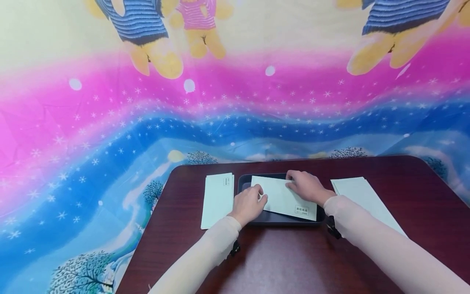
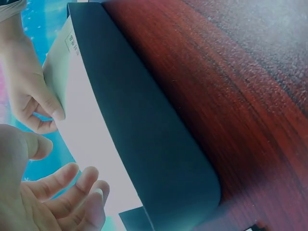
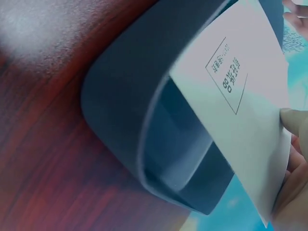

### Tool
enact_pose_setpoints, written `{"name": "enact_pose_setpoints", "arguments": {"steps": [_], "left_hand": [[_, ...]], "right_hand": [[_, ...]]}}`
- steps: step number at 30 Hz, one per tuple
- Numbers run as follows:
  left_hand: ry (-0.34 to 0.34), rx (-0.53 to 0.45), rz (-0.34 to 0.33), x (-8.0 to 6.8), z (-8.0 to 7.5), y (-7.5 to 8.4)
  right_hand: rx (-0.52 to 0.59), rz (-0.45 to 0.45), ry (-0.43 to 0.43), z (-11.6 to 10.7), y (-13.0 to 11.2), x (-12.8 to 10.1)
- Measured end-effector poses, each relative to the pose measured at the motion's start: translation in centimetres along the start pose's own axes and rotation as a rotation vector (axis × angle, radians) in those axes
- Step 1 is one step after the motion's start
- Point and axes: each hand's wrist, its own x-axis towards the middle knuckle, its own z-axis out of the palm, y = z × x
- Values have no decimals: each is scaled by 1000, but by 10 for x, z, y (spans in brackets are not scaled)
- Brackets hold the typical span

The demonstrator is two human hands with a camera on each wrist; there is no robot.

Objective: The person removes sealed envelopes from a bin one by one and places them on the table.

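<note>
Bare tabletop (image 1: 279, 261) runs along the near edge; envelope stacks (image 1: 217, 199) (image 1: 361, 196) flank the central tray (image 1: 280, 218), blocking both sides.

Table (image 1: 293, 261): dark reddish-brown, wood-grain pattern. Tray (image 1: 275, 218): dark grey-black, plain. Envelope (image 1: 282, 198) on tray: white with pale green tint; small dark rectangular stamp frame with printed characters at one corner. Envelope stack (image 1: 217, 199): same pale white, small printed box near top. Paper stack (image 1: 363, 200): plain white. Sleeves (image 1: 385, 241): pale pink-beige. Backdrop cloth (image 1: 110, 134): pink, blue, cream wavy bands; white stars, dots; blue trees; yellow bears in blue-striped and pink-striped shirts.
</note>
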Motion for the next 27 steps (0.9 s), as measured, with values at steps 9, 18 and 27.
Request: {"name": "enact_pose_setpoints", "arguments": {"steps": [9, 18, 27], "left_hand": [[-4, -5, -2, 5, -3, 1], [-3, -16, 2, 6, -6, 4], [14, -12, -2, 8, -7, 5]], "right_hand": [[14, 7, 12, -6, 0, -2], [21, 5, 47, -9, 4, -7], [27, 0, 76, -11, 4, -9]]}}
